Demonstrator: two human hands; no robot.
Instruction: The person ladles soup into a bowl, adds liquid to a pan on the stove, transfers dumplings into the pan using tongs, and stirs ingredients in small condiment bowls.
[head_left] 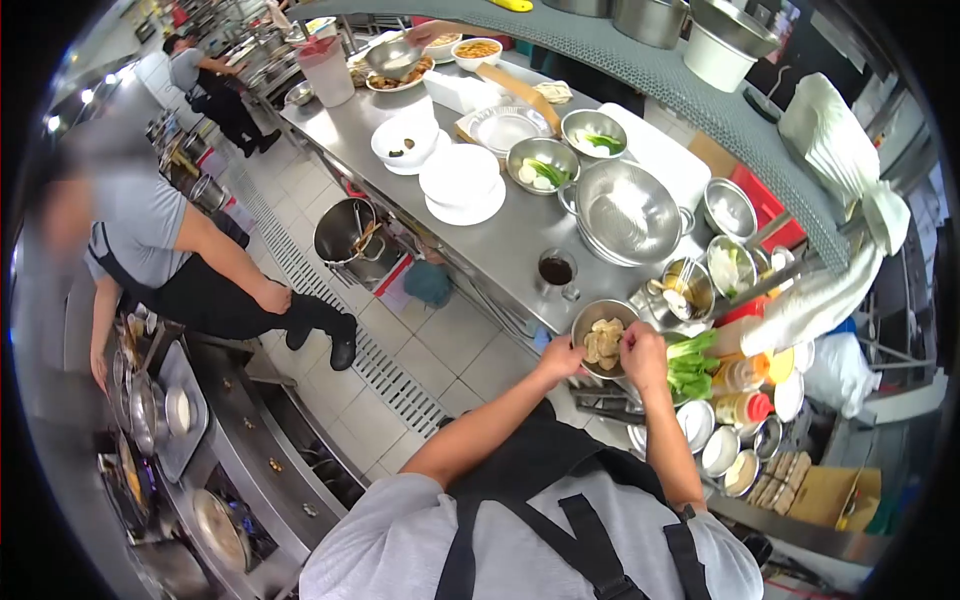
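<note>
A small steel bowl [582,322] of pale, flat food slices [603,342] sits at the near edge of the steel counter [500,250]. My left hand [560,357] grips its left rim. My right hand [643,352] is on the right rim, with fingers curled over the edge toward the slices. I cannot tell whether those fingers pinch a slice. Green leafy vegetables [692,366] lie just right of my right hand.
A cup of dark sauce [556,271], a large steel colander [630,210], white plates [462,185] and bowls of vegetables [543,165] stand farther along the counter. Condiment tubs [742,405] crowd the right. A co-worker [170,250] stands left by the stove [220,525]. A floor drain [385,372] runs between.
</note>
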